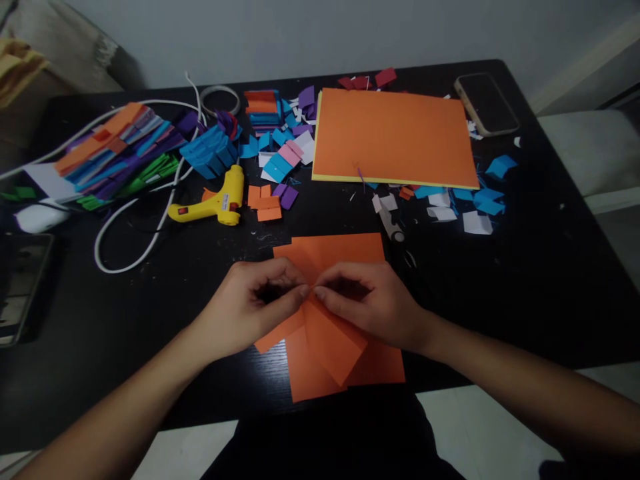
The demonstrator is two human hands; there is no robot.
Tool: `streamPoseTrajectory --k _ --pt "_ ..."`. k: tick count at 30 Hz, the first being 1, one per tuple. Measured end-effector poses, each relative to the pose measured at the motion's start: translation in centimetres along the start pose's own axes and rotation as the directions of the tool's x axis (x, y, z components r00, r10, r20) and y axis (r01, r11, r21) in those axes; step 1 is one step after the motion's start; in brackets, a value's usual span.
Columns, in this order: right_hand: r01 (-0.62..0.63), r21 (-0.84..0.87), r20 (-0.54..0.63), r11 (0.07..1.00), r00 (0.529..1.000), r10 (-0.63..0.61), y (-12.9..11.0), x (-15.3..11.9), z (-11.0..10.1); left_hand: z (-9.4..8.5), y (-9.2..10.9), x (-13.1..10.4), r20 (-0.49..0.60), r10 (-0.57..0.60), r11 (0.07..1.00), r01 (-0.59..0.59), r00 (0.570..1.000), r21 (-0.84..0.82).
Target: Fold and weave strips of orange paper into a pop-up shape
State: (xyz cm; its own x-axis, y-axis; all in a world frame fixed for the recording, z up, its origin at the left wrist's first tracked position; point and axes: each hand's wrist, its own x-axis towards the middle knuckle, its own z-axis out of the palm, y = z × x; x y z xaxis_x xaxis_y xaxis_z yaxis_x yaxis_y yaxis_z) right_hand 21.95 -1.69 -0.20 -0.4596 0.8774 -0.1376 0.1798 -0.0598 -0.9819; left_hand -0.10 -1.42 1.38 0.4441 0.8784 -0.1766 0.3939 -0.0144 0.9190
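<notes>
Both hands meet over several overlapping orange sheets (320, 380) near the table's front edge. My left hand (265, 303) pinches the top of a folded orange paper (337, 340) between thumb and fingers. From the other side, my right hand (367, 300) pinches the same paper, its thumb tip almost touching the left one. The folded piece hangs down toward me, tilted over the sheets below. Fingertips hide the pinched spot itself.
A yellow glue gun (225, 203), a white cable (107, 263) and bundles of folded coloured paper (120, 150) are at the left. Behind lies an orange sheet stack (395, 137) among paper scraps. Scissors (395, 230) lie right of centre, a phone (487, 103) at the back right.
</notes>
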Motion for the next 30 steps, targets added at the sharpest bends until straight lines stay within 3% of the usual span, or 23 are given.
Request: streamPoseTrajectory --k 18,30 --pt "-0.051 0.029 0.001 0.998 0.999 0.051 -0.09 0.01 0.25 0.26 -0.39 -0.04 0.004 0.047 0.999 -0.047 0.999 0.016" --pt "-0.069 0.073 -0.014 0.995 0.997 0.07 0.09 0.06 0.16 -0.4 -0.41 0.01 0.013 -0.022 0.999 0.022 1.0 0.024"
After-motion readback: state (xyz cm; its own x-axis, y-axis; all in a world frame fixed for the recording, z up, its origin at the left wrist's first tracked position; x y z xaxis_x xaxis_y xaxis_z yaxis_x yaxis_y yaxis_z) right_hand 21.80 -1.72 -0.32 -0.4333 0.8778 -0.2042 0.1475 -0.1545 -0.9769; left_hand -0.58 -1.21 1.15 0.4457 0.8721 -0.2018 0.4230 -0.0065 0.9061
